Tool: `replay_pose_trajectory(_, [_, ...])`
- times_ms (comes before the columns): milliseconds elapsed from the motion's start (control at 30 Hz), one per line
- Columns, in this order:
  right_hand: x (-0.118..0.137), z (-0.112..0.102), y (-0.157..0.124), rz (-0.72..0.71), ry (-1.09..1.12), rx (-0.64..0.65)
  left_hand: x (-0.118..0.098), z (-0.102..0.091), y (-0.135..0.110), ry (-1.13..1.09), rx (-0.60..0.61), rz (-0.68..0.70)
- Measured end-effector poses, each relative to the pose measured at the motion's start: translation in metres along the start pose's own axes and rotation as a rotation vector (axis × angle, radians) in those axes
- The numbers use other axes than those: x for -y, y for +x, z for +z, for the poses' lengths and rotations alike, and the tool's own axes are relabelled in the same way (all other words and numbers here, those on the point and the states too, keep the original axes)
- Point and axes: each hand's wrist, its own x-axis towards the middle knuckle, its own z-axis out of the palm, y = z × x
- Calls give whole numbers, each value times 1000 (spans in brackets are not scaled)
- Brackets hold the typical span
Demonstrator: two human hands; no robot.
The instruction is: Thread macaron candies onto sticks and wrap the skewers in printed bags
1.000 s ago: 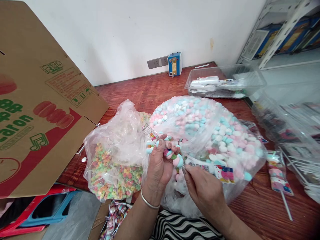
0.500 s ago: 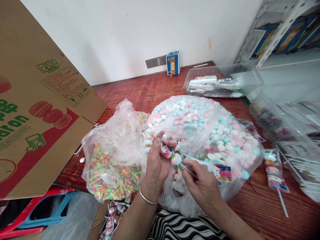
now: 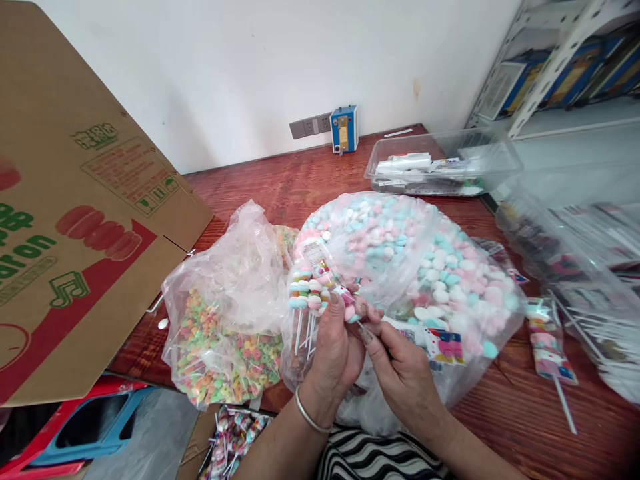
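My left hand [image 3: 336, 340] is closed round a bunch of candy sticks [image 3: 310, 293], pastel sweets stacked on white stems with a wrapper on top. Against it my right hand [image 3: 400, 363] pinches a thin white stick [image 3: 361, 325] that carries one more sweet at its tip. Both hands hover over the near edge of a big clear bag of pink, blue and white candies [image 3: 425, 267]. A smaller clear bag of coloured ring sweets [image 3: 225, 340] lies just to the left of my left hand.
A large printed cardboard box [image 3: 75, 220] leans at the left. A clear plastic tub [image 3: 445, 163] sits at the back of the red-brown wooden table [image 3: 280, 187]. A wrapped candy stick [image 3: 550, 353] and clear packets [image 3: 590, 267] lie at the right. More wrapped sticks [image 3: 230, 440] show below the table edge.
My left hand has turned and risen a little, so the bunch's white stems and stacked sweets now show. My right hand has drawn in close against it with its stick.
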Motion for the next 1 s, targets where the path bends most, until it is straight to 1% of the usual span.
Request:
replay_pose_trajectory(67, [-2, -2, 0, 12, 2, 14, -7, -3, 5, 4, -47, 31])
replay_pose_trajectory(167, [-6, -3, -4, 25, -6, 89, -28, -7, 19, -1, -112, 91])
replay_pose_trajectory(233, [-7, -3, -6, 35, -22, 113, -40, -8, 26, -34, -103, 106])
replay_pose_trajectory(300, [-8, -3, -6, 70, 1, 105, -46, -9, 29, -100, -68, 93])
replay_pose_trajectory(367, [-7, -3, -5, 160, 130, 117, -47, -11, 29, -170, -37, 50])
replay_pose_trajectory(500, [-5, -4, -2, 466, 565, 287, -41, -15, 24, -228, -51, -19])
replay_pose_trajectory(533, [-4, -4, -2, 507, 618, 314, -39, -15, 23, -226, -59, -25])
replay_pose_trajectory(567, [-2, -3, -1, 507, 618, 315, -37, -14, 21, -222, -65, -32])
replay_pose_trajectory(600, [0, -3, -1, 466, 564, 293, -34, -13, 20, -215, -67, -36])
replay_pose_trajectory(633, [3, -2, 0, 394, 472, 254, -31, -11, 18, -207, -67, -39])
replay_pose_trajectory(733, [9, 0, 2, 145, 130, 112, -20, -4, 13, -167, -68, -36])
replay_pose_trajectory(800, [8, 1, 2, 53, -27, 60, -15, -1, 11, -118, -76, -26])
replay_pose_trajectory(900, [1, -1, 2, -66, -223, 32, -17, -1, 13, -34, -109, 26])
replay_pose_trajectory(1000, [-6, -4, 2, -273, -494, -71, -23, -3, 17, 83, -121, 85])
